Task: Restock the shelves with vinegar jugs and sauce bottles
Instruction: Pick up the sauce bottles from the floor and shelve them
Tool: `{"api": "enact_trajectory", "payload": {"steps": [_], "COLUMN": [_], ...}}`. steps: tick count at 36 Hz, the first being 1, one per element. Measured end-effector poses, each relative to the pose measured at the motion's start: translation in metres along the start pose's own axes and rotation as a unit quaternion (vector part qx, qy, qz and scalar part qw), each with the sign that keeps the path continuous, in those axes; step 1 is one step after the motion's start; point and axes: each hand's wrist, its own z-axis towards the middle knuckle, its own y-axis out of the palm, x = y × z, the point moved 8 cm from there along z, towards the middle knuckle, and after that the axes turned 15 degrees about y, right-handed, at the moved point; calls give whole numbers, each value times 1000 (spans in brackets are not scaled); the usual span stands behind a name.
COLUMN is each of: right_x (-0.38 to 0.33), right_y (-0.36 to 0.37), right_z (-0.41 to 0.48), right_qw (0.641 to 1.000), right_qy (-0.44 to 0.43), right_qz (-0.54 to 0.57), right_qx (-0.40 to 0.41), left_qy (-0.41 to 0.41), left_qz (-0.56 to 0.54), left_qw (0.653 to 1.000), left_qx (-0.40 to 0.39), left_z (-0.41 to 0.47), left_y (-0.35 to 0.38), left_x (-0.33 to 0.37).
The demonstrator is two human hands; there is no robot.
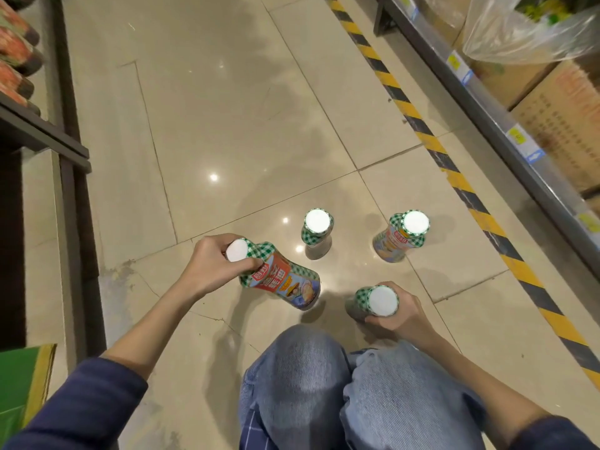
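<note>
Denim-clad knees (324, 384) fill the bottom of the view, bent in a crouch over the tiled floor (227, 125). Just beyond them the left hand (214, 267) grips the neck of a tilted sauce bottle (282, 280) right under its white cap, so that the checked green shoulder and red label lean toward the person's left; whether its base touches the tile cannot be told. The right hand (399, 311) curls around the shoulder of an upright sauce bottle (378, 300), whose cap faces the camera. The two hands are apart, each clamped on its own bottle. Farther out, two more of the same kind stand on the floor untouched: a middle bottle (318, 232) and, well to its right, an outer bottle (402, 237). Yellow-and-black hazard tape (454, 177) runs diagonally past them along the foot of a metal shelf (506, 125) with price tags on its edge, cardboard boxes (558, 118) and a clear plastic bag (526, 27). On the left, a dark shelf (42, 131) carries red-labelled bottles (16, 47), and a green carton (19, 384) sits by the left sleeve.
</note>
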Motion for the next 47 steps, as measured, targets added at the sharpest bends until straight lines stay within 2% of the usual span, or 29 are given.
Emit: {"api": "enact_trajectory", "payload": {"steps": [6, 12, 17, 25, 30, 40, 47], "right_x": [-12, -35, -78, -158, -208, -292, -320], "right_y": [-28, -74, -127, -227, -294, -427, -522], "right_z": [-10, -35, -80, -186, -264, -398, -462], "right_qw": [998, 978, 959, 949, 941, 928, 912], "right_qy": [53, 131, 144, 136, 130, 96, 50], "right_qz": [35, 158, 233, 271, 296, 323, 338], "right_qx": [20, 47, 65, 85, 102, 157, 226], "left_qy": [-6, -26, -9, 57, 68, 183, 274], "left_qz": [4, -11, -13, -19, -76, -51, -46], "left_qw": [1000, 1000, 999, 998, 994, 980, 958], "left_qx": [4, 3, -29, -31, -37, -60, -73], "left_z": [-8, -22, -31, -46, -61, -77, -78], "left_y": [-13, -33, -56, -112, -156, -220, -227], "left_x": [21, 60, 122, 253, 341, 531, 660]}}
